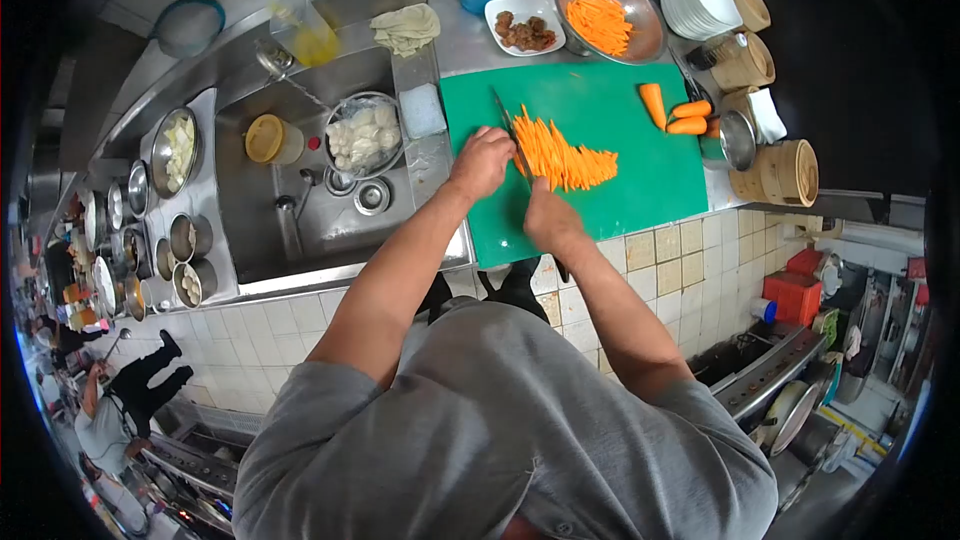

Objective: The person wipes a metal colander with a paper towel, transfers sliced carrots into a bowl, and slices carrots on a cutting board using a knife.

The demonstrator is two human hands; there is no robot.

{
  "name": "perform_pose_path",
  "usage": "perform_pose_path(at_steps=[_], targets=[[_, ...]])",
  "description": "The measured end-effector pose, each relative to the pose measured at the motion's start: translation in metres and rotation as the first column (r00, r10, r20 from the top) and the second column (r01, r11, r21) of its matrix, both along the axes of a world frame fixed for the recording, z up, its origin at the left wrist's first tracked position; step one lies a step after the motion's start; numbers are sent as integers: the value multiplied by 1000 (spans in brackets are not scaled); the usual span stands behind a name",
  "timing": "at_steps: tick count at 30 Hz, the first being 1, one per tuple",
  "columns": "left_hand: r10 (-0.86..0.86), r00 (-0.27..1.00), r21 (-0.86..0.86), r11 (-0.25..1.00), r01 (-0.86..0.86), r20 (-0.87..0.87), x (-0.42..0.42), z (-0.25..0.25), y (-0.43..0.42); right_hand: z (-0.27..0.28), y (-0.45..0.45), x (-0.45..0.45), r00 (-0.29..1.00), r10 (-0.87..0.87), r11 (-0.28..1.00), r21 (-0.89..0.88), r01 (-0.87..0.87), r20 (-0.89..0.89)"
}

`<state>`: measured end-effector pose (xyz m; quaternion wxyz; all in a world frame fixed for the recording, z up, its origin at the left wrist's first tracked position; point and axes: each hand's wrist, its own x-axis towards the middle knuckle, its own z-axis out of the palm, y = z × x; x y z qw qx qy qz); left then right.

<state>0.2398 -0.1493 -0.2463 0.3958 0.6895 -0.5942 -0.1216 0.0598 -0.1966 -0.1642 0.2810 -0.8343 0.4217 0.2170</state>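
Here, thin carrot strips (570, 155) lie bright orange.

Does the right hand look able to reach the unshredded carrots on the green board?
Likely yes: mostly bare green board separates the right hand from the unshredded carrots, though that hand is holding the knife.

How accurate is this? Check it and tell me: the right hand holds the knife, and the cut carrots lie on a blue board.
One thing is wrong: the board is green, not blue, as the head view shows. The right hand does hold the knife, and the cut carrots lie on that board.
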Motion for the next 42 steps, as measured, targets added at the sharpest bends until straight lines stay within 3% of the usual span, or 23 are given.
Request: perform_pose_path(at_steps=[1, 3, 7, 10, 12, 16, 18, 20, 21, 23, 24, 26, 27, 29, 30, 36, 38, 40, 42], targets=[[-12, 1000, 7, 1000, 13, -17, 1, 0, 1, -7, 1, 6, 1000, 7, 1000, 5, -7, 0], [-25, 999, 10, 1000, 25, -36, -2, 1, 1, -22, -8, 19, 981, -32, 995, -87, 49, 192], [-28, 1000, 12, 1000, 28, -7, -2, -2, 2, -13, -23, 23, 986, 32, 994, -109, -14, 164], [-24, 999, 7, 1000, 23, 27, 1, -4, 0, -7, -7, 9, 994, 32, 999, -8, -31, 104], [-39, 998, -12, 999, 39, 52, -2, -6, 3, -19, -4, 16, 983, -32, 996, -73, 46, 183], [-16, 1000, -33, 999, 17, 18, -3, -3, 2, -29, -27, 24, 951, 13, 989, -146, 34, 308], [-11, 999, -48, 999, 12, 30, -4, -2, 12, -13, -28, 0, 949, -14, 987, -147, 63, 314], [21, 990, 65, 998, -12, -137, -3, 2, 18, 10, -29, -31, 945, -41, 984, -151, 95, 325], [9, 992, 62, 998, -2, -123, -10, 12, 20, 23, -27, -50, 947, -52, 984, -146, 103, 318], [271, 958, 166, 953, -254, -89, -31, 46, 25, 39, -28, -68, 944, -77, 983, -136, 126, 321], [259, 963, 166, 956, -244, -77, -47, 67, 21, 44, -28, -75, 950, -84, 980, -146, 133, 301], [-30, 958, 44, 999, 18, 285, -86, 102, 9, 45, -25, -86, 952, -104, 977, -151, 152, 289], [-39, 953, 39, 999, 28, 300, -93, 102, 0, 45, -28, -84, 949, -72, 978, -167, 128, 306], [-333, 830, 360, 917, 173, 448, -110, 93, -20, 41, -41, -100, 942, -48, 976, -184, 114, 333], [-278, 818, 276, 949, 152, 504, -110, 79, -28, 36, -47, -112, 932, 12, 974, -215, 70, 362], [-216, 821, 325, 945, 39, 529, -86, 39, -39, 42, -115, -247, 922, 154, 965, -254, -63, 355], [-172, 811, 346, 937, -40, 559, -79, 42, -34, 48, -139, -283, 910, 120, 955, -296, 3, 396], [-69, 931, 396, 914, -84, 358, -86, 65, -23, 31, -163, -287, 884, 78, 935, -341, 95, 461], [-14, 956, 438, 891, -121, 292, -88, 75, -12, 9, -183, -268, 869, 76, 915, -380, 134, 490]])
